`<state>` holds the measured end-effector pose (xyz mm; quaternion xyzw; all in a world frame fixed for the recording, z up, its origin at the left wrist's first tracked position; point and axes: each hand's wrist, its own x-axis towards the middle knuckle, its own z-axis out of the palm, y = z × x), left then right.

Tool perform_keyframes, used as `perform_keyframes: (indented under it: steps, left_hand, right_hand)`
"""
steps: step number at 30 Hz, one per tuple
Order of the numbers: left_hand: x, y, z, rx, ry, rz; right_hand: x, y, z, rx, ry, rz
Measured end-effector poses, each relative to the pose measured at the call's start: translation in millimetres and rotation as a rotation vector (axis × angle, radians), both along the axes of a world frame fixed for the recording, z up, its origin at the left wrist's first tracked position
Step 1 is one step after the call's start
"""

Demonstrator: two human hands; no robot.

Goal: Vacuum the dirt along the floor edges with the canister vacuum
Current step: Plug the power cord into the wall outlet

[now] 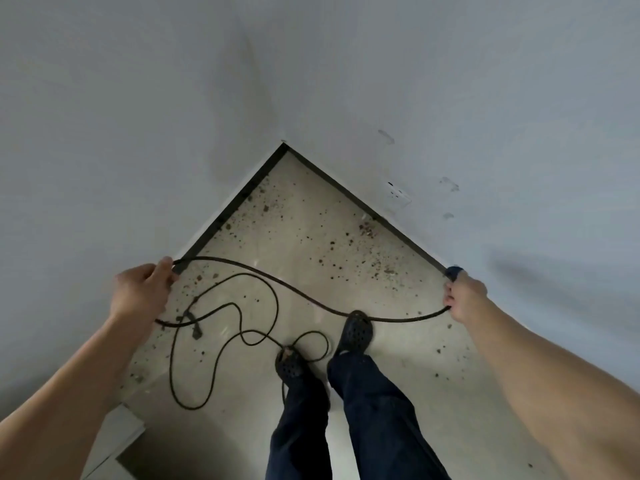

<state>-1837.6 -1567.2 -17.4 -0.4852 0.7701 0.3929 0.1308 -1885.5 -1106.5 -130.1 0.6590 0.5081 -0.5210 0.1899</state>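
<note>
The power cord (398,320) looks light, limp and tangle-prone; the left hand (142,292) and right hand (465,297) each have their grip clamped on it; short, hand-over-hand holds would probably suit it best.

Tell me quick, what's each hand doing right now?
Left hand: pinching the black cord.
Right hand: gripping the same cord farther along; a blue object sticks out above it, unclear what.

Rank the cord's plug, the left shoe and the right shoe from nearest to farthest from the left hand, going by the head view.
1. plug of the cord, on the floor just under the left hand.
2. left shoe, bottom centre.
3. right shoe, farther right.
</note>
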Motion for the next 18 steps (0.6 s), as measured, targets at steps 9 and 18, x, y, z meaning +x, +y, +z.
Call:
perform_keyframes:
  steps: [9, 18]
  left_hand:
    - [-8.9, 88.3, -147.2, 0.402, -0.075, -0.222]
    - [7.5, 104.7, -272.1, 0.454, -0.085, -0.225]
  right_hand:
    - [-76.5, -68.3, -89.4, -0.050, 0.078, 0.374]
    - [-143.8, -87.0, -198.2, -0.035, 0.262, 0.146]
